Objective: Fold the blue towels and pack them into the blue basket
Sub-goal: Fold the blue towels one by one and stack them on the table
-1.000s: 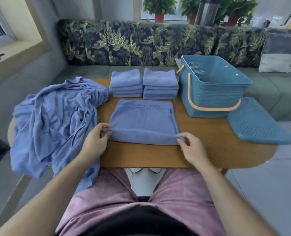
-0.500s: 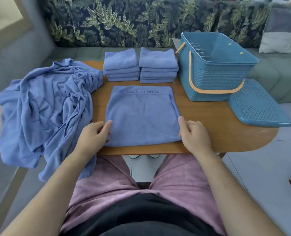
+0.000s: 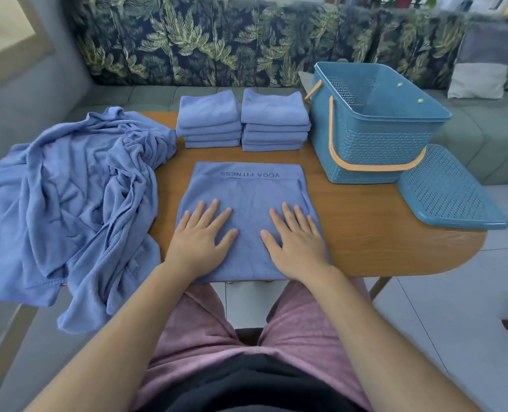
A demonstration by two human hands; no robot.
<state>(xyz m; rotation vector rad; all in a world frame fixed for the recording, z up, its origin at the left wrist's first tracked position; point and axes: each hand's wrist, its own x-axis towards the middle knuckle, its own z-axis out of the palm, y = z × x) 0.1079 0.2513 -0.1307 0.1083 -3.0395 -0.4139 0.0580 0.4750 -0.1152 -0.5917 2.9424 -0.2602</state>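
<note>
"YOGA FITNESS" stands upside down on the flat towel (image 3: 248,215).

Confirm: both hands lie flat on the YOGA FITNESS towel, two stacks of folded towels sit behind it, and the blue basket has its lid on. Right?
No: the head view shows the blue basket open, its lid lying on the table beside it. Left hand, right hand, YOGA FITNESS towel, left stack and right stack are as noted.

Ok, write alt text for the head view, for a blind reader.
A person's left hand and right hand press flat on a folded blue towel on a wooden table. Behind it stand two stacks of folded towels; a heap of unfolded towels lies left, the open blue basket and its lid right.
</note>
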